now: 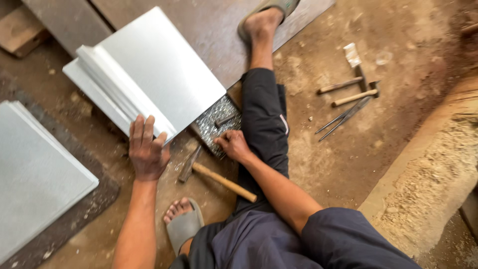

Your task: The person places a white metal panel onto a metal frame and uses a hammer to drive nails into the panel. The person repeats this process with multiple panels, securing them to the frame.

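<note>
A person sat on a bare, dusty brown workshop floor [348,164], seen from above, with a large dark metal plate [219,30] lying flat ahead and a sandy raised ledge [438,174] along the right side.

One folded sheet of shiny grey metal [149,74] lay partly on the plate, its stepped folds facing the person. A second grey sheet [35,174] rested at the far left on a dark mat. One wooden-handled hammer [219,178] lay on the floor between the two hands. One shallow tray of small metal pieces [216,122] sat just beside the folded sheet's near corner. Off to the right, well apart, lay about four long hand tools [348,97] in a loose cluster.

The left hand [147,149] was spread flat, fingers extended, pressing on the near edge of the folded sheet. The right hand [233,145] was curled at the tray's near edge, fingertips pinched together; what it held could not be told. Both legs were stretched forward, each foot in a sandal.
</note>
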Motion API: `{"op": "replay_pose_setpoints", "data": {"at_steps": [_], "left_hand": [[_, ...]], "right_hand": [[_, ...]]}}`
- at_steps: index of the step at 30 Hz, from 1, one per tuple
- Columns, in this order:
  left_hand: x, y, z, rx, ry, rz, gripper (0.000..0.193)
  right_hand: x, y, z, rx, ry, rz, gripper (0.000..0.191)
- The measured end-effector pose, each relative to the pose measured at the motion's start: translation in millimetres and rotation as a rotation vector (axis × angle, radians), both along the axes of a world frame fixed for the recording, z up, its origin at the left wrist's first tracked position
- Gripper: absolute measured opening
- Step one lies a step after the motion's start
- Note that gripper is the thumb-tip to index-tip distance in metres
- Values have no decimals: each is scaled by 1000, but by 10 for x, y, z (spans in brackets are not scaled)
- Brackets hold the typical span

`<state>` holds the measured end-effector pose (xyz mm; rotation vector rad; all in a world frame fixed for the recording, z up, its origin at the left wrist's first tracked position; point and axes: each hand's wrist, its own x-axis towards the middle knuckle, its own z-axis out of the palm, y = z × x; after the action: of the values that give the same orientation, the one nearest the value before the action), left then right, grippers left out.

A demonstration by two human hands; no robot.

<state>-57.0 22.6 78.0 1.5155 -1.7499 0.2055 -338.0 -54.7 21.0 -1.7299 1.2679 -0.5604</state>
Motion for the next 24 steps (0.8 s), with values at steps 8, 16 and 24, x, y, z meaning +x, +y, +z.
{"op": "replay_pose_setpoints", "data": {"at_steps": [8, 16, 24], "left_hand": [[-36, 8, 67, -4, -9, 21, 38], [-62, 1, 77, -5, -16, 50, 40], [-25, -4, 76, -11, -8, -2, 45]], "right_hand": [[-15, 8, 60, 11, 127, 20, 15], [102, 27, 335, 354, -160, -70, 9], [683, 19, 526, 434, -436, 46, 9]]}}
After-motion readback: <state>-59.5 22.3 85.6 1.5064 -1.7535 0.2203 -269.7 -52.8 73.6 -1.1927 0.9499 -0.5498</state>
